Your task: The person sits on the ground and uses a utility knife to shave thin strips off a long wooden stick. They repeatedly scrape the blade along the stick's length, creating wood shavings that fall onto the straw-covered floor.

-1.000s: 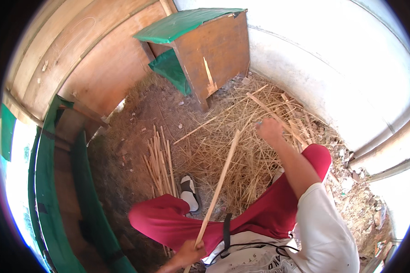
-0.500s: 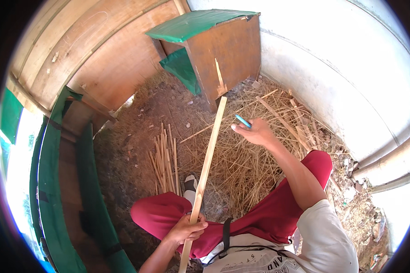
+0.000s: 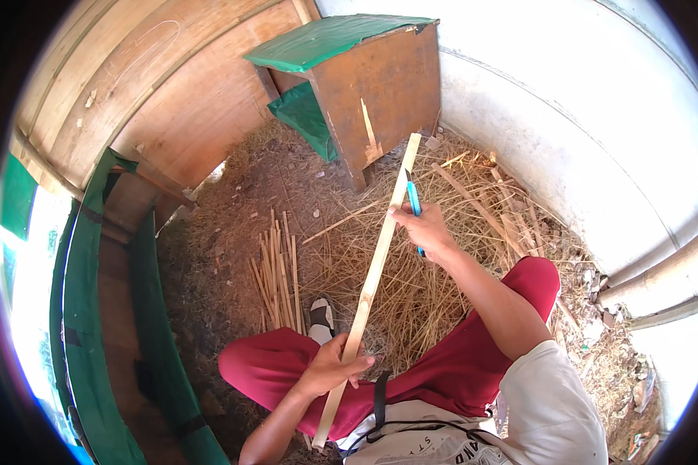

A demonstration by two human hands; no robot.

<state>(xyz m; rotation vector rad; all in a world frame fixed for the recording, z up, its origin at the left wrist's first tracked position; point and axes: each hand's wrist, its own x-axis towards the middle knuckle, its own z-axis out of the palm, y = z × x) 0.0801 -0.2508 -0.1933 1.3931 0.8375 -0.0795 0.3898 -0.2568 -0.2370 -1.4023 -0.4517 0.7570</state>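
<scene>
A long, pale wooden strip (image 3: 378, 267) slants up and away from my lap, its far end close to the brown cabinet. Around its lower part, the fingers of my left hand (image 3: 335, 367) are wrapped. Farther up, my right hand (image 3: 426, 229) grips a blue utility knife (image 3: 414, 198), its dark tip pointing away from me alongside the strip. The thumb and fingertips of that same hand reach the strip's right edge. Part of the knife's handle is hidden in the palm.
A bundle of thin wooden sticks (image 3: 276, 271) lies left of my foot. Straw-like shavings (image 3: 419, 310) cover the ground ahead. A brown cabinet (image 3: 395, 85) with a green top stands in the far corner. Green-covered shelving (image 3: 81, 310) lines the left; a white wall (image 3: 551, 147) bounds the right.
The strip has tilted and shifted right, its far end now higher. My right hand has come to its edge with the knife turned more upright. My left hand has moved slightly up and right.
</scene>
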